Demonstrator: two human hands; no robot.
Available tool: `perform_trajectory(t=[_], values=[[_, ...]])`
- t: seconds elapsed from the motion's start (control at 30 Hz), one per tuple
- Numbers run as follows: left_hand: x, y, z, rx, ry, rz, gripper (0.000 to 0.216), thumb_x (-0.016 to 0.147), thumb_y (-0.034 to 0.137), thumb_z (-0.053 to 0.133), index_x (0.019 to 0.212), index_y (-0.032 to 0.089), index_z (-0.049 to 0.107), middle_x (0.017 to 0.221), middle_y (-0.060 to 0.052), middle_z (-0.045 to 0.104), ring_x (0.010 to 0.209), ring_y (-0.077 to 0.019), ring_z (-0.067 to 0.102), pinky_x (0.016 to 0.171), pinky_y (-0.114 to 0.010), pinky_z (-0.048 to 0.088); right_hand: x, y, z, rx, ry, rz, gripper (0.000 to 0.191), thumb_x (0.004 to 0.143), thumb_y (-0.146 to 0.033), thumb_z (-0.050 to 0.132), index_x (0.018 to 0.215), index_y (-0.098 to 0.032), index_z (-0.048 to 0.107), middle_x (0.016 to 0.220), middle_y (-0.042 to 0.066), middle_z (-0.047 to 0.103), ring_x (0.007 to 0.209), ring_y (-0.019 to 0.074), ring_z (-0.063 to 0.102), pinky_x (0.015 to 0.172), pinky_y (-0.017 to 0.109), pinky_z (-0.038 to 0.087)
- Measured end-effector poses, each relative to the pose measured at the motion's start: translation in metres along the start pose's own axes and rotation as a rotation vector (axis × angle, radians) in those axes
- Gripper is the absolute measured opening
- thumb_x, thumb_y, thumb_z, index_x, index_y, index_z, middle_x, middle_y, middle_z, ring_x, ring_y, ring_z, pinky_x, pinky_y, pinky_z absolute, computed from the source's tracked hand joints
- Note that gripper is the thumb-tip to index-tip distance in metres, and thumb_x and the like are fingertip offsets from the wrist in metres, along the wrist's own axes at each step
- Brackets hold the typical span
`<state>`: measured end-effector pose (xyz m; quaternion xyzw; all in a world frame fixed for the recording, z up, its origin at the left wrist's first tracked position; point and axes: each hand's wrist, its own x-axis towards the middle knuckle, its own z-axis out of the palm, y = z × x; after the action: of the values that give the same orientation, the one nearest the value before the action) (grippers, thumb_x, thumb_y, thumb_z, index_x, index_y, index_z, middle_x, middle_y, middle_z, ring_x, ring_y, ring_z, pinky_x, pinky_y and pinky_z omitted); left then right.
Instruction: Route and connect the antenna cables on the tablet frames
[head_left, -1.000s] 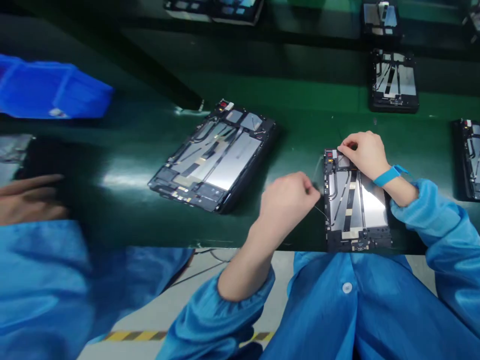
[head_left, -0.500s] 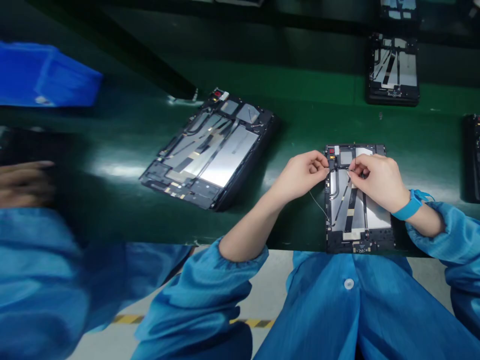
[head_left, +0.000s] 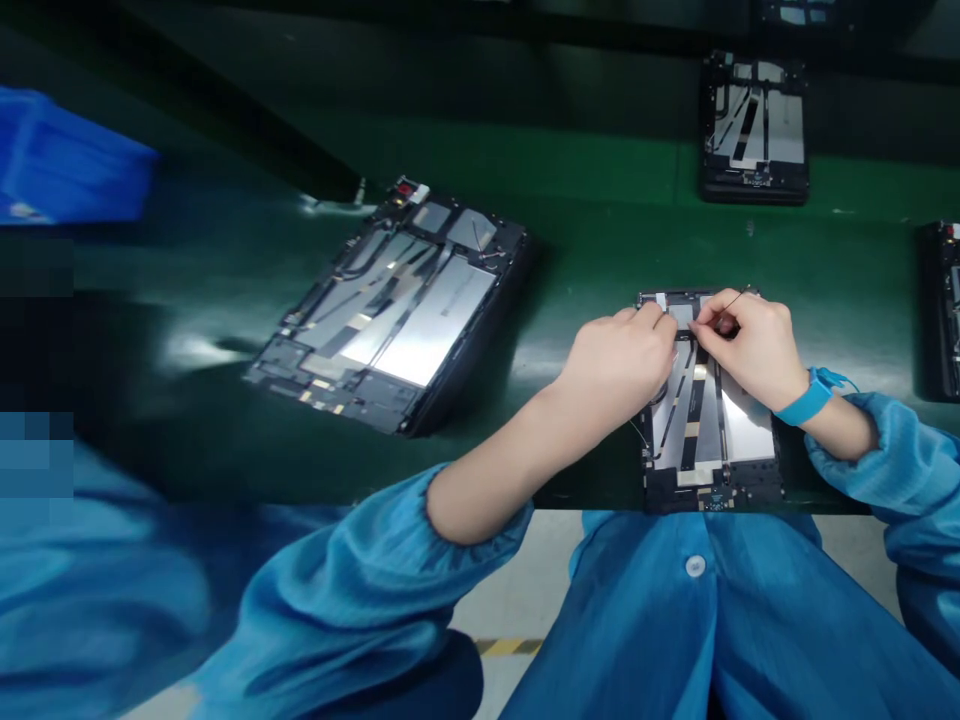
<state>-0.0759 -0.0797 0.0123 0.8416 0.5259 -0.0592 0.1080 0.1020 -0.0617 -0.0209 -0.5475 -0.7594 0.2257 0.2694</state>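
An opened tablet [head_left: 694, 410] lies on the bench in front of me, its silver battery plates and dark ribbon cables showing. Over its upper left part my left hand [head_left: 619, 360] is closed with the back turned up; its curled fingertips hide what they hold. My right hand [head_left: 754, 345] is in a pinch above the tablet's upper middle. A thin dark wire [head_left: 740, 297] sticks up past the fingers of that hand. Another thin wire [head_left: 637, 432] curves out beside the tablet's left edge, below my left hand.
A larger-looking opened device [head_left: 405, 310] lies tilted to my left. Another opened tablet [head_left: 756, 130] is at the back, and one more [head_left: 946, 310] at the right edge. A blue bin [head_left: 75, 160] stands far left, near a co-worker's blue sleeve [head_left: 97, 590].
My left hand has moved right over the tablet's upper left corner and turned its back up. My right hand stays pinched, with a wire now rising above it. The view has shifted slightly.
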Motion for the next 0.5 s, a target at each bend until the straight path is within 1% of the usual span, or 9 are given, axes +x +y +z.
perform_trajectory(t=[0.07, 0.13, 0.2, 0.27, 0.37, 0.43, 0.5], values=[[0.001, -0.004, -0.001, -0.086, -0.006, -0.013, 0.021, 0.099, 0.021, 0.054, 0.111, 0.012, 0.069, 0.111, -0.015, 0.072, 0.104, -0.0320, 0.072, 0.082, -0.038, 0.056, -0.008, 0.002, -0.002, 0.005, -0.017, -0.031, 0.014, 0.083, -0.010, 0.068, 0.082, -0.024, 0.071, 0.077, -0.001, 0.074, 0.076, 0.0181, 0.068, 0.079, 0.031, 0.051], [0.000, -0.013, 0.002, -0.245, 0.036, -0.058, 0.015, 0.095, 0.021, 0.058, 0.104, 0.015, 0.068, 0.104, -0.010, 0.072, 0.095, -0.0273, 0.071, 0.079, -0.035, 0.054, -0.017, 0.004, -0.004, 0.011, -0.048, -0.060, 0.013, 0.084, -0.011, 0.068, 0.082, -0.024, 0.071, 0.077, -0.001, 0.073, 0.075, 0.0181, 0.067, 0.080, 0.032, 0.052], [-0.004, -0.024, 0.010, -0.476, 0.116, -0.135, 0.012, 0.092, 0.022, 0.058, 0.100, 0.017, 0.066, 0.093, -0.005, 0.070, 0.082, -0.0207, 0.067, 0.073, -0.031, 0.051, -0.025, 0.006, -0.005, 0.024, -0.078, -0.084, 0.014, 0.085, -0.012, 0.067, 0.081, -0.025, 0.070, 0.077, -0.001, 0.073, 0.076, 0.0182, 0.066, 0.080, 0.033, 0.051], [-0.007, -0.036, 0.020, -0.743, 0.149, -0.192, 0.011, 0.090, 0.023, 0.059, 0.098, 0.018, 0.065, 0.081, -0.001, 0.066, 0.069, -0.0154, 0.061, 0.066, -0.028, 0.047, -0.033, 0.007, -0.006, 0.048, -0.109, -0.108, 0.014, 0.086, -0.013, 0.066, 0.080, -0.025, 0.069, 0.078, -0.001, 0.073, 0.076, 0.0182, 0.066, 0.079, 0.033, 0.051], [-0.008, -0.049, 0.034, -1.087, 0.080, -0.192, 0.011, 0.085, 0.025, 0.065, 0.093, 0.017, 0.064, 0.072, 0.002, 0.060, 0.061, -0.0114, 0.055, 0.059, -0.024, 0.043, -0.039, 0.010, -0.006, 0.084, -0.115, -0.143, 0.016, 0.089, -0.013, 0.063, 0.081, -0.025, 0.069, 0.079, -0.001, 0.073, 0.076, 0.0180, 0.065, 0.078, 0.032, 0.049], [-0.005, -0.054, 0.039, -1.232, 0.032, -0.177, 0.012, 0.082, 0.024, 0.070, 0.090, 0.017, 0.065, 0.068, 0.003, 0.059, 0.060, -0.0103, 0.055, 0.058, -0.023, 0.044, -0.040, 0.011, -0.005, 0.085, -0.086, -0.159, 0.016, 0.090, -0.014, 0.062, 0.081, -0.025, 0.069, 0.078, -0.001, 0.073, 0.076, 0.0179, 0.065, 0.077, 0.032, 0.048], [-0.002, -0.057, 0.040, -1.321, 0.000, -0.173, 0.014, 0.079, 0.023, 0.075, 0.088, 0.017, 0.065, 0.065, 0.003, 0.060, 0.058, -0.0096, 0.056, 0.057, -0.021, 0.044, -0.040, 0.013, -0.003, 0.076, -0.063, -0.170, 0.016, 0.091, -0.015, 0.062, 0.081, -0.025, 0.069, 0.078, -0.001, 0.073, 0.076, 0.0181, 0.065, 0.077, 0.033, 0.047]])
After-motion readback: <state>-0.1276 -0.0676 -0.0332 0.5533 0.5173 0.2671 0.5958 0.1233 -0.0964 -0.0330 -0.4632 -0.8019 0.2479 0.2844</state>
